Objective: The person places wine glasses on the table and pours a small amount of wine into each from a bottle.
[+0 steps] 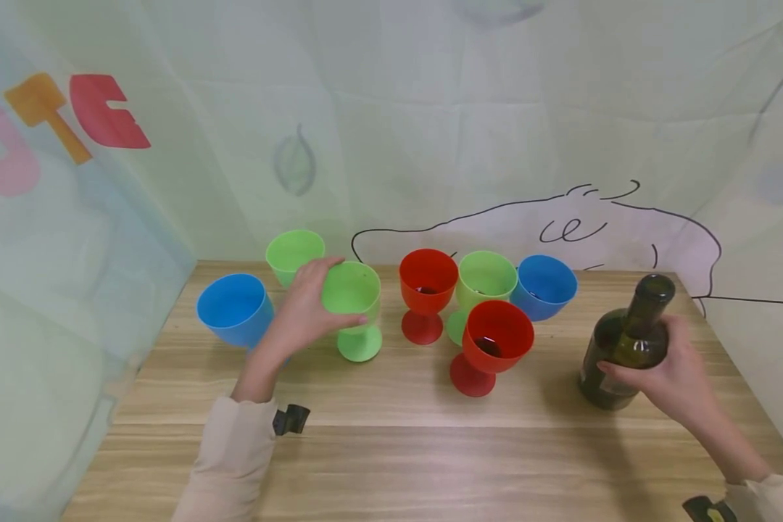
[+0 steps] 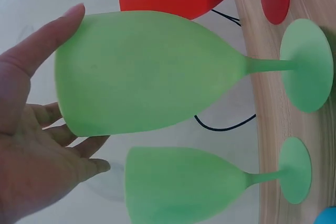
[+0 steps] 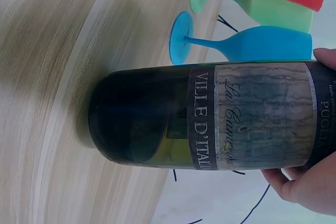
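Note:
My left hand is round the bowl of a green goblet, thumb on the near side and fingers on the far side, close to the rim. That goblet stands upright, its foot on the table. My right hand grips a dark green wine bottle round its upper body, neck up. The bottle's label faces the right wrist camera, and dark liquid shows through the glass below it. A blue goblet and another green goblet stand beside my left hand.
Between the hands stand a red goblet, a green goblet, a blue goblet and a nearer red goblet. Dark liquid shows in the red ones. A printed cloth hangs behind the wooden table.

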Demonstrator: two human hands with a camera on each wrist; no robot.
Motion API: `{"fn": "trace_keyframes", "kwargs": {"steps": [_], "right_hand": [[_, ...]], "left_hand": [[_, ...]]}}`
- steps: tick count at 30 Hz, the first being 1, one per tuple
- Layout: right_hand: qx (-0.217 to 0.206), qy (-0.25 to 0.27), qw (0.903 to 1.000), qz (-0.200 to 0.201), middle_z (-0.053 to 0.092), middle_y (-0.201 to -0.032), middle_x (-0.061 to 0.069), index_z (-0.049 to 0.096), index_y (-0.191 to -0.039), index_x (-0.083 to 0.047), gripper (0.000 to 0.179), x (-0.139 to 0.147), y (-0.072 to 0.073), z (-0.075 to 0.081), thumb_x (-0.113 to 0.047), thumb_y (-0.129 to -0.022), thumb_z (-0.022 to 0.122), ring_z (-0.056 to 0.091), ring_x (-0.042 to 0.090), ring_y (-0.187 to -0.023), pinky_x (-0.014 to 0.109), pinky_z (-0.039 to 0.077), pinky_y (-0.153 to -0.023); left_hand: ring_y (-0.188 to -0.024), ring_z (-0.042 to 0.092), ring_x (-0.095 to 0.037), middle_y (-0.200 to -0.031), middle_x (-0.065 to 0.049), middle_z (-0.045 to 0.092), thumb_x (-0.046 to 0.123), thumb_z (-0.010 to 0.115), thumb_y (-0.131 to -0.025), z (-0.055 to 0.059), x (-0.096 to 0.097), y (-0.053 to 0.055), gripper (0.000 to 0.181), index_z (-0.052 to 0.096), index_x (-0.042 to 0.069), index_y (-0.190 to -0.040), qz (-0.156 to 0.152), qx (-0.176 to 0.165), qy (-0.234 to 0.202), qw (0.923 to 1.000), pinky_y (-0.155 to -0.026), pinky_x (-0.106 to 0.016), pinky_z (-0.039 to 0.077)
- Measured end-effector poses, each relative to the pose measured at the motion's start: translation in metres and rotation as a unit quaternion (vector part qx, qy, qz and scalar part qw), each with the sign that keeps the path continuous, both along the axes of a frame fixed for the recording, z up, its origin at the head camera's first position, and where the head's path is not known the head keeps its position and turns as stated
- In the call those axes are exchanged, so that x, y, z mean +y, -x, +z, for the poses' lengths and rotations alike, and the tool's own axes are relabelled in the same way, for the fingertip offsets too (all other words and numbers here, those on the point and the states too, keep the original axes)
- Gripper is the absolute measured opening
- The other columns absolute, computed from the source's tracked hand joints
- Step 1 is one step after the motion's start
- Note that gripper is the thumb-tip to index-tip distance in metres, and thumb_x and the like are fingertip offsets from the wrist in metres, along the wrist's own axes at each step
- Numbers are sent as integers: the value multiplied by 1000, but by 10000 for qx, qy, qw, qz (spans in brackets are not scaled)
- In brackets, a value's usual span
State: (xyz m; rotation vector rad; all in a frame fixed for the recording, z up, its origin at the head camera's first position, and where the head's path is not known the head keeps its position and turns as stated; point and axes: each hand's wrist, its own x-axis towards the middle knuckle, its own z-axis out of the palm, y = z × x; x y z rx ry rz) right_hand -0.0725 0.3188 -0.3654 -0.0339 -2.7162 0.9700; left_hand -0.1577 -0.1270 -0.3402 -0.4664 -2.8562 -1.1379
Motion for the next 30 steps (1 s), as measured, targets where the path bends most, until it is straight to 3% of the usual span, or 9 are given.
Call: {"fn": "trace_keyframes", "kwargs": {"steps": [7, 14, 24, 30], "right_hand": [[30, 25, 10000, 55, 41, -110, 34, 26, -123, 12, 87, -2, 1, 0, -11, -61, 82, 43, 50, -96, 61, 34, -74], [-20, -9, 10000, 89, 40, -111, 34, 27, -123, 12, 86, -3, 2, 0, -12, -61, 82, 42, 51, -97, 63, 33, -74], [-94, 6, 9999, 121, 42, -110, 35, 27, -123, 12, 85, -5, 3, 2, -13, -63, 82, 43, 52, -97, 64, 34, -74], [-109, 9, 9998, 147, 43, -111, 35, 27, -124, 11, 87, -8, 3, 1, -14, -62, 83, 44, 51, -97, 64, 35, -74]], "left_hand": [[-125, 33, -31, -136, -13, 37, 34, 82, -66, 3, 3, -12, 89, 35, 5, -136, -37, 72, -211, 9997, -96, -53, 34], [-123, 34, -26, -135, -6, 38, 37, 81, -66, 3, 9, -22, 85, 37, 12, -135, 19, 80, -791, 9968, -93, -51, 37], [-121, 35, -20, -132, 0, 39, 28, 84, -63, -11, 22, -27, 85, 38, 17, -134, -229, 177, -1724, 9846, -93, -48, 38], [-120, 36, -20, -131, -2, 41, 25, 84, -63, -15, 32, -29, 86, 37, 16, -134, -453, 113, -1834, 9819, -92, -47, 39]]}}
